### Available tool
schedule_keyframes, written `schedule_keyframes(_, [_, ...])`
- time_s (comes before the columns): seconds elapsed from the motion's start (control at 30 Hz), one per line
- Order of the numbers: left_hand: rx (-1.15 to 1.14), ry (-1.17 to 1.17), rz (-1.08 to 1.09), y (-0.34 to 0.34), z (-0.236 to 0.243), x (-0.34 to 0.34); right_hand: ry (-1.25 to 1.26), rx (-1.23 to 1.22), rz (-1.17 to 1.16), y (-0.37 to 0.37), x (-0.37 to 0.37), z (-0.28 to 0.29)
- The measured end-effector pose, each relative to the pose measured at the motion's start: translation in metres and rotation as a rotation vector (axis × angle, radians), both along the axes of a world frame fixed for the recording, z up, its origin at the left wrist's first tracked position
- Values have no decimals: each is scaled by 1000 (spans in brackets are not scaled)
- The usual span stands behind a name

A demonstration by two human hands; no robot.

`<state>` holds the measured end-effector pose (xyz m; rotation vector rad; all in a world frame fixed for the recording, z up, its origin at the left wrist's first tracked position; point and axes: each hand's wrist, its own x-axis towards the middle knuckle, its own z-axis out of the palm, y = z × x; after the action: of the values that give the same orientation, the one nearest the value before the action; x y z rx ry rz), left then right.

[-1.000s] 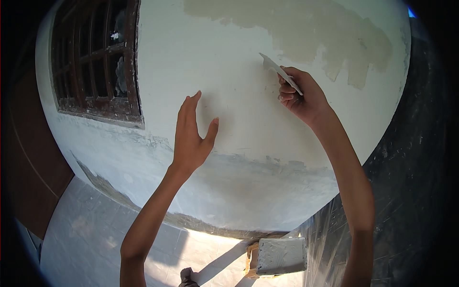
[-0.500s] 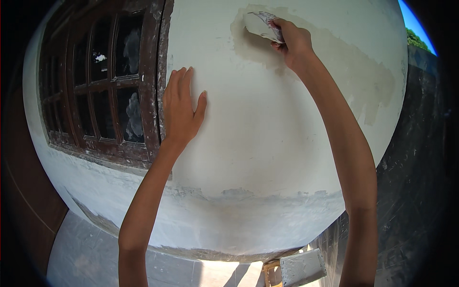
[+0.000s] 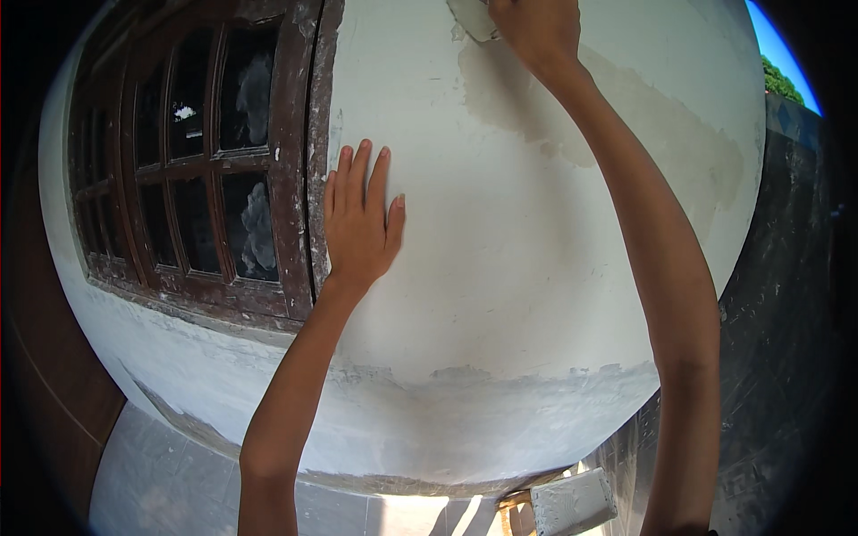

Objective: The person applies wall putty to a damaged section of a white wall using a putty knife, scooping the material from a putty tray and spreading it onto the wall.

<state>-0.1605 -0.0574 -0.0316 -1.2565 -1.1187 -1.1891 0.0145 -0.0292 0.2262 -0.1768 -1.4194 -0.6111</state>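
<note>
My right hand (image 3: pixel 541 31) is at the top of the view, closed round a putty knife. The pale, smeared blade of this putty knife (image 3: pixel 472 20) lies at the white wall (image 3: pixel 465 295); its handle is hidden in my grip and partly beyond the upper edge. Below the hand, a greyish-beige patch of filler (image 3: pixel 527 98) spreads over the wall and down to the right. My left hand (image 3: pixel 362 219) lies flat on the wall beside the window frame, fingers stretched and holding nothing.
A dark brown wooden window (image 3: pixel 277 210) with several panes is on the left. Low down, a shallow rectangular container (image 3: pixel 574 502) with whitish paste stands by a small wooden support (image 3: pixel 517 516). Grey tiles (image 3: pixel 335 500) cover the floor. A dark wall (image 3: pixel 778 295) borders the right.
My right hand has moved up with the putty knife, which is now partly out of view. My left hand appears slightly lower and further right, its fingers more spread.
</note>
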Motion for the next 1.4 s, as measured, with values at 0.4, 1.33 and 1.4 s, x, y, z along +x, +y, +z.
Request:
schedule_keyframes(0.4, [20, 15, -15, -5, -4, -1, -217, 369, -241, -12, -4, -23])
schedule_keyframes(1.33, [20, -48, -80, -3, -4, -1, -282, 561, -282, 16, 7, -176])
schedule_keyframes(1.4, [44, -19, -53, -5, -3, 0, -362, 465, -184, 7, 14, -173])
